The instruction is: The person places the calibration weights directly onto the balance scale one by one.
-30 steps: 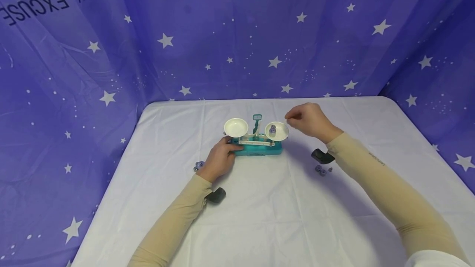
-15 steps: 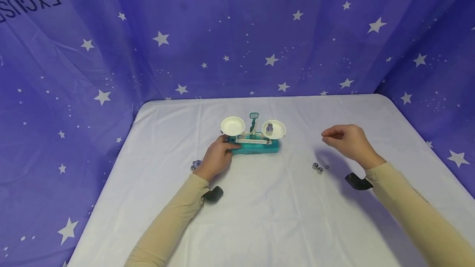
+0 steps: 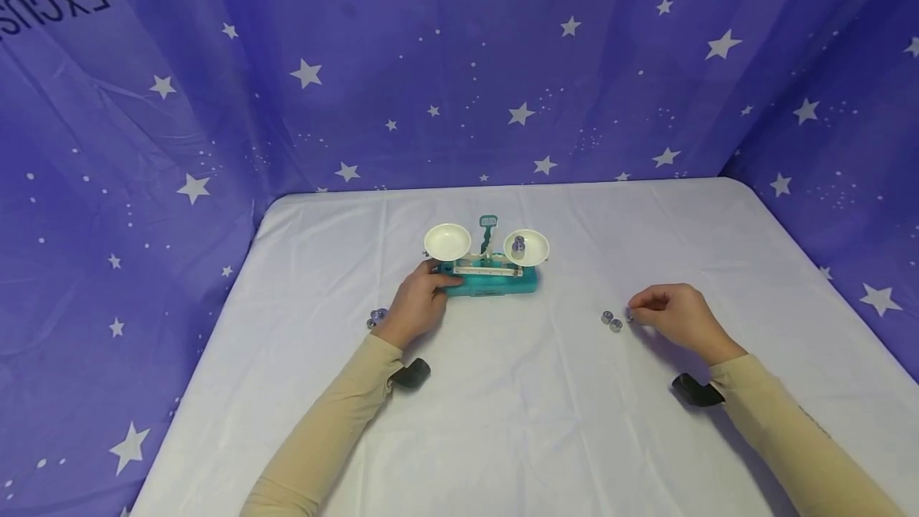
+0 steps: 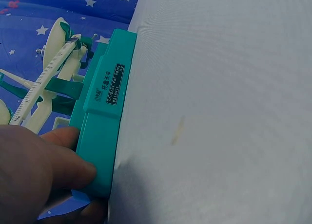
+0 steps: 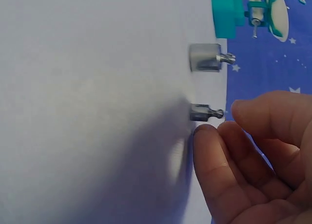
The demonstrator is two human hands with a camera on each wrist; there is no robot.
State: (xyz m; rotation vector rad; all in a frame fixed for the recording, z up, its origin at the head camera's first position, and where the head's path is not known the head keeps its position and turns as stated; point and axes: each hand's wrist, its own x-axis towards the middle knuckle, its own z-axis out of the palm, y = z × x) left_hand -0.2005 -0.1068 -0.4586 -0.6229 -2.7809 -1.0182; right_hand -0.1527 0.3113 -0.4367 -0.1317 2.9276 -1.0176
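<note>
My left hand grips the left end of a teal balance scale, thumb on the front of its base in the left wrist view. Two white pans top the scale; a metal weight stands in the right pan, and nothing shows in the left pan. Over at the right, my right hand is at a small metal weight. In the right wrist view the thumb and forefinger stand apart on either side of its knob, without a visible pinch. A larger weight stands beside it.
Two metal weights stand left of my right hand. Several more weights lie beside my left wrist, partly hidden by it. A white cloth covers the table; a blue star-patterned curtain hangs behind and at the sides.
My right hand has moved from beside the right pan, rightward and then down to the small weight. My left hand stays on the scale base. The head view has shifted slightly.
</note>
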